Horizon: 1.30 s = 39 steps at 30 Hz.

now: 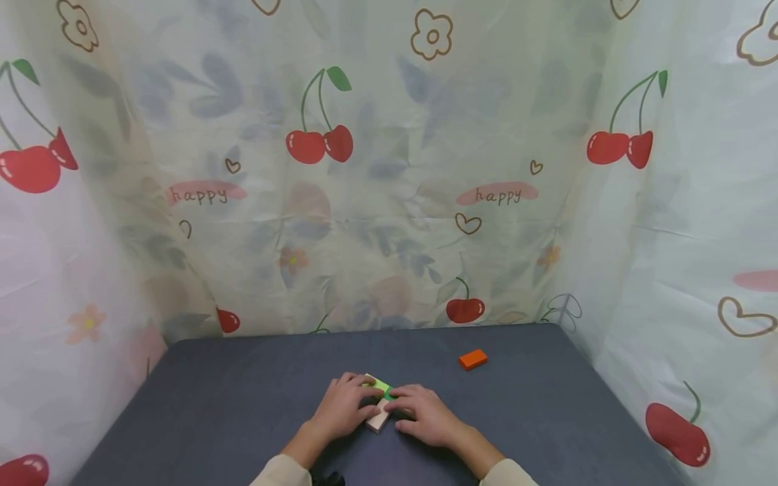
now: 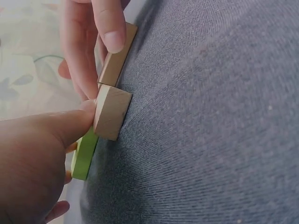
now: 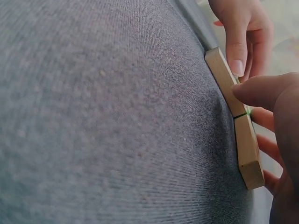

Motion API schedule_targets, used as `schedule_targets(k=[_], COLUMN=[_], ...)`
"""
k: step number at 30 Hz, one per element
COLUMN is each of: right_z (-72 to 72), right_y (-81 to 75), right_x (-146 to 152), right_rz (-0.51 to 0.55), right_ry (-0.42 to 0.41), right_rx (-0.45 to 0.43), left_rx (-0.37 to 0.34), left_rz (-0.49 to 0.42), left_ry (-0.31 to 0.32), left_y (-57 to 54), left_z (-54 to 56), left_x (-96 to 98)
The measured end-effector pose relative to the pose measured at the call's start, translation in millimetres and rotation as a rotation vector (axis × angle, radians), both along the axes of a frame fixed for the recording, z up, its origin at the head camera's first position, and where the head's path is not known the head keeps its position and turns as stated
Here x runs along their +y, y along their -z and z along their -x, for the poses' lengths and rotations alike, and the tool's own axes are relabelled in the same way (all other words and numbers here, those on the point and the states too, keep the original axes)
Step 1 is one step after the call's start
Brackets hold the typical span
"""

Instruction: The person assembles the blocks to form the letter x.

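Several small rectangular blocks meet between the two hands on the dark table. A pale wooden block (image 1: 377,422) points toward me, a light green block (image 1: 379,383) runs off to the far left, and a darker green piece (image 1: 387,394) shows at the middle. My left hand (image 1: 342,407) holds the light green block between thumb and fingers, its thumb tip also against the pale block. My right hand (image 1: 430,414) curls over another wooden block (image 3: 247,147), fingers behind it; its thumb touches the pale block. The fingers partly hide the joins.
An orange block (image 1: 473,360) lies apart, farther back to the right on the dark grey table (image 1: 243,385). A curtain (image 1: 377,202) printed with cherries and flowers hangs around the table's back and sides. A small black object (image 1: 328,479) shows at the bottom edge.
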State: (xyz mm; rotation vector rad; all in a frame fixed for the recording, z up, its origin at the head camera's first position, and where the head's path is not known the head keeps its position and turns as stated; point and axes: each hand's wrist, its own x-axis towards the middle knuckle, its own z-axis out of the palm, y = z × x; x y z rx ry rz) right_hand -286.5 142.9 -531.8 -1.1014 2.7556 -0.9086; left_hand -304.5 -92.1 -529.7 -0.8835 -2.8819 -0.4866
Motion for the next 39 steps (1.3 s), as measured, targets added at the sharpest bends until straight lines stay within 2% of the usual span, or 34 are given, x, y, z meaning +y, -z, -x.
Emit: schedule_targets(k=[3, 8, 11, 21, 34, 39], right_z=[-0.3, -0.6, -1.0, -0.6, -0.3, 0.5], right_y=[1.8, 5.5, 5.9, 6.6, 7.6, 8.4], right_x=[1.0, 4.1, 5.9, 4.0, 3.4, 3.7], right_rz=[0.035, 0.088, 0.085, 0.089, 0.089, 0.101], right_ry=[0.020, 0.125, 0.177, 0.233, 0.241, 0.238], right_rx=[0.033, 0.136, 0.168, 0.154, 0.138, 0.140], left_rx=[0.017, 0.039, 0.051, 0.064, 0.066, 0.101], left_rz=[-0.009, -0.015, -0.009, 0.016, 0.029, 0.042], left_ry=[0.002, 0.020, 0.035, 0.050, 0.041, 0.030], left_y=[0.4, 2.1, 2.2, 1.1, 1.7, 6.3], left_z=[-1.9, -4.1, -5.0, -8.4, -11.3, -12.7], left_x=[0.5, 1.4, 1.6, 2.4, 6.1, 9.3])
